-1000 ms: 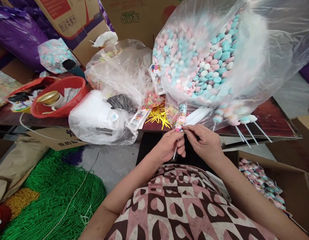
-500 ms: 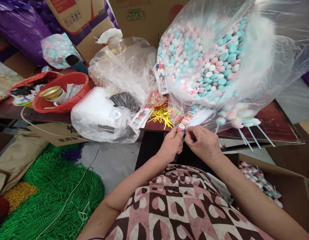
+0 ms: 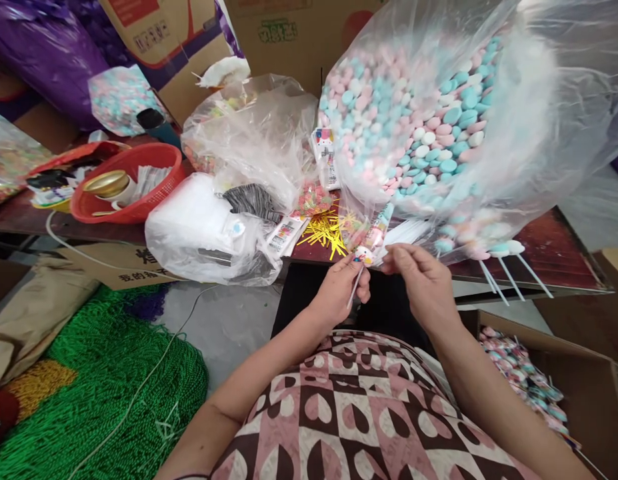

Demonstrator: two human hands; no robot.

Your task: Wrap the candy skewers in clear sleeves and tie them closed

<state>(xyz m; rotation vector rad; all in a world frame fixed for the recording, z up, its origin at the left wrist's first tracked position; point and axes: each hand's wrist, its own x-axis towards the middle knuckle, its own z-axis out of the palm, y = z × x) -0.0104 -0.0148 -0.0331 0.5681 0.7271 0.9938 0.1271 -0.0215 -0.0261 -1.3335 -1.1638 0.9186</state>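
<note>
My left hand [image 3: 341, 290] pinches a lollipop [image 3: 363, 255] by its white stick, candy head up, at the table's front edge. The lollipop sits in a printed clear wrapper sleeve [image 3: 377, 230] that leans up and to the right. My right hand [image 3: 423, 283] is closed, its fingertips pinching at the wrapper just beside the candy head. A heap of yellow twist ties [image 3: 323, 231] lies on the table right behind the hands. Above them bulges a big clear bag of pink, blue and white lollipops [image 3: 413, 120], some sticks poking out at its lower right.
A red basket [image 3: 131, 180] with a gold lid stands at the left, crumpled clear bags [image 3: 239, 173] beside it. An open carton of wrapped lollipops [image 3: 526, 373] sits at the lower right. Green netting [image 3: 103, 393] covers the floor at the left. Cardboard boxes [image 3: 289, 33] stand behind.
The wrapped lollipop has tilted from upright to leaning right. My right hand has shifted slightly right and up while both hands keep working at the candy head. The camera drifted a little.
</note>
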